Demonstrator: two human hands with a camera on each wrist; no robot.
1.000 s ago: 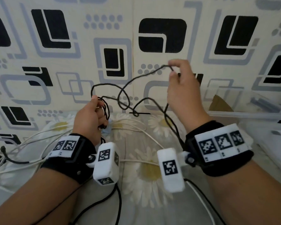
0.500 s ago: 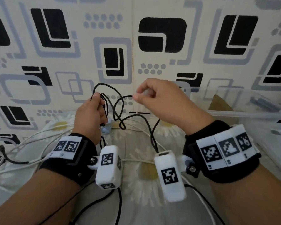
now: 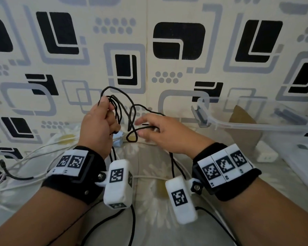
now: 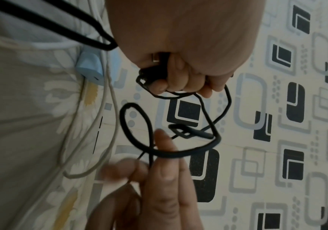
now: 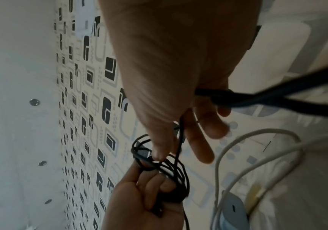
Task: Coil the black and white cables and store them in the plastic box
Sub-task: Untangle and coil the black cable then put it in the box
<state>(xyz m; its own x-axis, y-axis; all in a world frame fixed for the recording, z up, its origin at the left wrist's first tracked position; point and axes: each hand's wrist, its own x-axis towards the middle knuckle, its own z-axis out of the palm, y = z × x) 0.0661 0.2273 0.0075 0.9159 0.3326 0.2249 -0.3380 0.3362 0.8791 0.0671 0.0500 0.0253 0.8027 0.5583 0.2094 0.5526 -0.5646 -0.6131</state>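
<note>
My left hand (image 3: 100, 121) is raised in front of the wall and grips a bundle of loops of the black cable (image 3: 132, 110). In the left wrist view its curled fingers (image 4: 178, 80) close round the strands and a plug end. My right hand (image 3: 158, 128) is just to the right of it, fingers stretched out. A loose loop of black cable (image 4: 178, 153) lies across those fingers, and one strand (image 5: 179, 140) runs between two of them. The white cable (image 3: 34, 153) lies in long strands on the flowered sheet below. The clear plastic box (image 3: 238, 124) stands open at the right.
A light blue adapter (image 3: 118, 139) sits on the sheet under my hands. Inside the box are a brown cardboard piece (image 3: 242, 128) and a white charger (image 3: 267, 155). A patterned wall stands close behind. Black wrist-camera leads (image 3: 132, 224) trail toward me.
My right hand dropped from high by the wall to beside the left hand, and its pinch on the black strand opened into straight fingers. The left hand holds more loops.
</note>
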